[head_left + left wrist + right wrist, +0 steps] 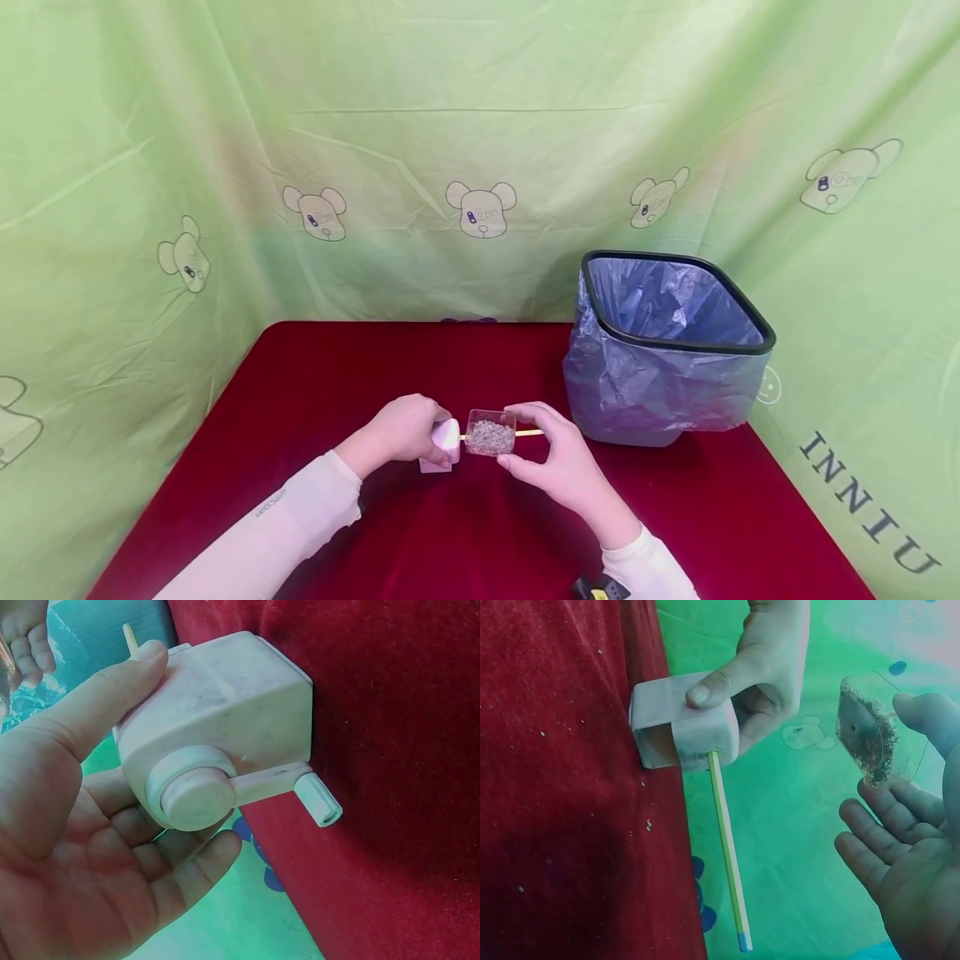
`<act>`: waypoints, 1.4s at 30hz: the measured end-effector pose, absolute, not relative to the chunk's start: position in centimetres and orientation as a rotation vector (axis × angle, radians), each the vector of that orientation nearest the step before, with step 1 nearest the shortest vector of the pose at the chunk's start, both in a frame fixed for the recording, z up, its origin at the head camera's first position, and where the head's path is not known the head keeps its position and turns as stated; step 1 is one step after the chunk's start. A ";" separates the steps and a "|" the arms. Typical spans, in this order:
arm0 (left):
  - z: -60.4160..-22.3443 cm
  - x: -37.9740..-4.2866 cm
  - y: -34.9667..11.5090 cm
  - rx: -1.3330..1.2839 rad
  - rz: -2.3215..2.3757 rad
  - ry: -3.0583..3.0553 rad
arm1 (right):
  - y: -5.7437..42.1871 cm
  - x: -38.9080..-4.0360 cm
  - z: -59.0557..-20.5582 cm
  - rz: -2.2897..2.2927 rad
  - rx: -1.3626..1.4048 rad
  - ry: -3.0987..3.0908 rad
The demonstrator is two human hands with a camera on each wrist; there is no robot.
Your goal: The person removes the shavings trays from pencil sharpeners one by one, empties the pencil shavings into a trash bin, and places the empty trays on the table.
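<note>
My left hand grips a pale pink hand-crank pencil sharpener, thumb on top and fingers underneath. Its crank handle points toward the wrist side in the left wrist view. A yellow pencil with a blue end sticks out of the sharpener's front. Below the pencil hole, the sharpener body has an open drawer slot. Between thumb and fingers, my right hand holds the clear shavings drawer, apart from the sharpener. Grey-brown shavings lie inside it.
At the right rear of the red-covered table stands a bin with a black rim and a blue plastic liner. Small crumbs dot the red cloth. A green curtain with bear drawings surrounds the table.
</note>
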State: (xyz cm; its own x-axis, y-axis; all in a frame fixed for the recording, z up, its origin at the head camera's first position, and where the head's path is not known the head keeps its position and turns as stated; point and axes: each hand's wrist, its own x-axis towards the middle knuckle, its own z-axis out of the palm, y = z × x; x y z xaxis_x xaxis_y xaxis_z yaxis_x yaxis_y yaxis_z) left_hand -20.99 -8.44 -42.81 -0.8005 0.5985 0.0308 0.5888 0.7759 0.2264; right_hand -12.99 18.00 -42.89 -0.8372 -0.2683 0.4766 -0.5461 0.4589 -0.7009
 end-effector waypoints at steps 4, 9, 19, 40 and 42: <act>-42.7 -21.0 -8.3 0.959 0.339 2.918 | 18.4 -13.2 -42.4 1.324 0.707 -2.412; -42.7 -20.9 -8.3 0.960 0.320 2.925 | 18.9 -13.5 -41.7 1.328 0.716 -2.400; -42.7 -21.0 -8.3 0.954 0.287 2.931 | 19.5 -13.6 -40.4 1.397 0.717 -2.400; -42.6 -21.0 -8.3 0.936 0.326 2.884 | 20.6 -13.8 -37.6 1.428 0.752 -2.360; -42.7 -21.0 -8.4 0.941 0.354 2.878 | 20.7 -13.8 -37.3 1.446 0.746 -2.356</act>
